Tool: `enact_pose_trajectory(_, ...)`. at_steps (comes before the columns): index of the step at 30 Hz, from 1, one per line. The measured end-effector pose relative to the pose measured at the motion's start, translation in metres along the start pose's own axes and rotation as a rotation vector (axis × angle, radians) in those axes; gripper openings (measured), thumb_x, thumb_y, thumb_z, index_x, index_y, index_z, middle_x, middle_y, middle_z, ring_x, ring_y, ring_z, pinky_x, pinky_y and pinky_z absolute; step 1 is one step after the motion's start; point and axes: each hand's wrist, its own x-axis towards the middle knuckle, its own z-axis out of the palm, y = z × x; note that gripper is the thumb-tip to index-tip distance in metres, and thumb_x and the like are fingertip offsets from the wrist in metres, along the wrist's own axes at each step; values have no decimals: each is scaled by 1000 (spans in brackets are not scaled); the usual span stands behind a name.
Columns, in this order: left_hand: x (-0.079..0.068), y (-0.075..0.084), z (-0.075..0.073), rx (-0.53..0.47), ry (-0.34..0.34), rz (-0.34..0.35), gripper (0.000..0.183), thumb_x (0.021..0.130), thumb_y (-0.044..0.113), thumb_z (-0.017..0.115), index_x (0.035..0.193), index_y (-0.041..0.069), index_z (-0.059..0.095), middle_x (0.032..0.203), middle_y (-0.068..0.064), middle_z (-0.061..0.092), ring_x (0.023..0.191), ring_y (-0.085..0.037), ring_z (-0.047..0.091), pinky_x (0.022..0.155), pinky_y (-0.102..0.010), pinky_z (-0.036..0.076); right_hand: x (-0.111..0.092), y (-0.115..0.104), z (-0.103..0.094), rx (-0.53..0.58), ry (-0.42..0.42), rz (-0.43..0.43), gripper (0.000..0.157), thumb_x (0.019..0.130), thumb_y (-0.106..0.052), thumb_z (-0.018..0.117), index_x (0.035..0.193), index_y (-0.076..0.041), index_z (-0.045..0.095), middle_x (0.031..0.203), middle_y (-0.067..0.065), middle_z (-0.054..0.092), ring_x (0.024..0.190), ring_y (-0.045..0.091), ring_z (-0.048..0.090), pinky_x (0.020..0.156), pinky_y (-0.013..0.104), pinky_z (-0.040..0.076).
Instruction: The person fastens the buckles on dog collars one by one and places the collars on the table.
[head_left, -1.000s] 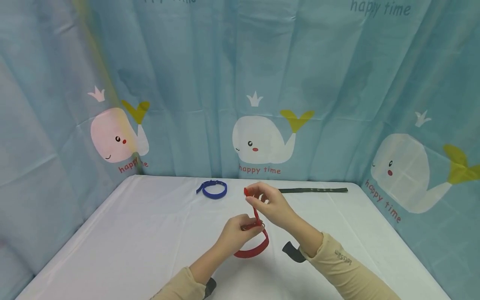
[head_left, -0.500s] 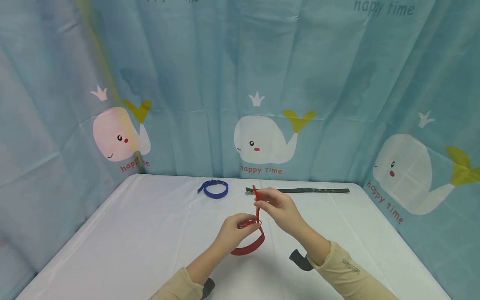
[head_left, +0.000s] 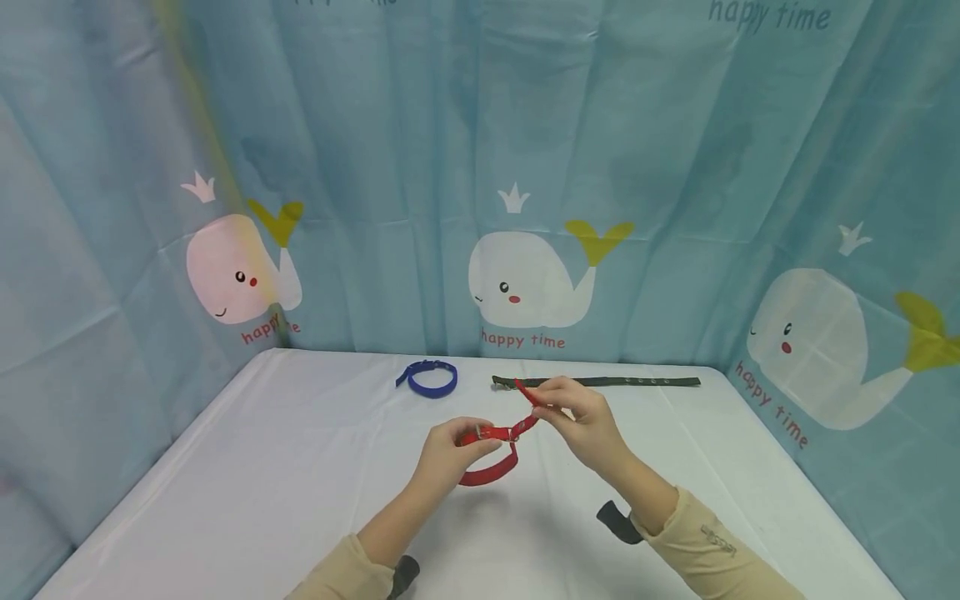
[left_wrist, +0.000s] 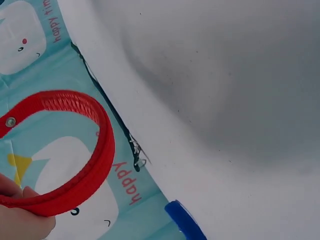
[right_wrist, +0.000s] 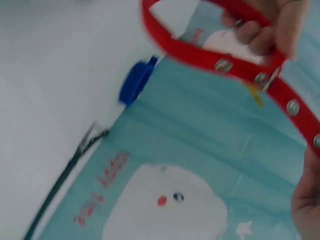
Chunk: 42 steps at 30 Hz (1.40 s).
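Observation:
A red collar (head_left: 487, 477) with metal eyelets is held in the air over the table, bent into a loop. My left hand (head_left: 442, 457) pinches it beside the buckle, thumb toward me. The free strap end is gripped between thumb and fingers of my right hand (head_left: 583, 421), and it slants up to the right out of the loop. In the right wrist view the strap (right_wrist: 292, 107) passes through a metal buckle frame (right_wrist: 270, 79), with eyelets on both sides. The left wrist view shows the loop's rounded side (left_wrist: 102, 150); the buckle is out of that view.
At the back of the white table (head_left: 262, 467) lies a blue collar (head_left: 433, 392), fastened in a ring. Right of it, a dark green collar (head_left: 600, 382) lies stretched straight along the far edge. A light blue whale-print curtain (head_left: 405, 275) hangs behind the table.
The strap end, upright before, now leans right, drawn outward by my right hand. My left hand has shifted slightly left and up with the loop. The blue and green collars stay put.

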Motion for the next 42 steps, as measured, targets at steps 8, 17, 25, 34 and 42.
enact_pose_trajectory(8, 1, -1, -4, 4, -4, 14, 33, 85, 14, 75, 116, 5, 69, 107, -9, 66, 96, -24, 58, 79, -38, 55, -6, 12, -9, -238, -214, -198, 31, 67, 16, 78, 95, 2, 73, 88, 8, 62, 76, 19, 60, 66, 19, 53)
enact_pose_trajectory(17, 2, -4, -7, 4, 2, 111, 29, 84, 9, 75, 113, 3, 71, 96, -5, 65, 86, -20, 54, 71, -27, 51, -8, 13, -6, -375, -315, -243, 29, 68, 11, 81, 94, -1, 75, 88, 7, 61, 77, 17, 58, 67, 19, 52)
enact_pose_trajectory(25, 1, -5, -9, -3, -21, 153, 30, 83, 10, 77, 111, 2, 72, 86, -3, 62, 78, -19, 51, 62, -22, 45, -10, 14, -2, -427, -337, -283, 29, 66, 10, 82, 90, -2, 74, 86, 7, 62, 76, 17, 58, 66, 18, 52)
enact_pose_trajectory(34, -1, -5, -10, 17, -18, 184, 30, 82, 12, 77, 111, 3, 73, 85, -2, 61, 78, -19, 49, 60, -22, 43, -12, 14, 2, -460, -330, -321, 30, 63, 10, 84, 88, -3, 74, 86, 6, 62, 77, 16, 59, 68, 18, 52)
enact_pose_trajectory(42, -3, -4, -11, 27, -25, 216, 30, 82, 11, 78, 110, 2, 73, 82, -1, 60, 76, -19, 48, 58, -21, 42, -12, 13, 8, -479, -321, -395, 34, 60, 8, 87, 89, -5, 73, 84, 6, 63, 76, 16, 60, 69, 19, 52)
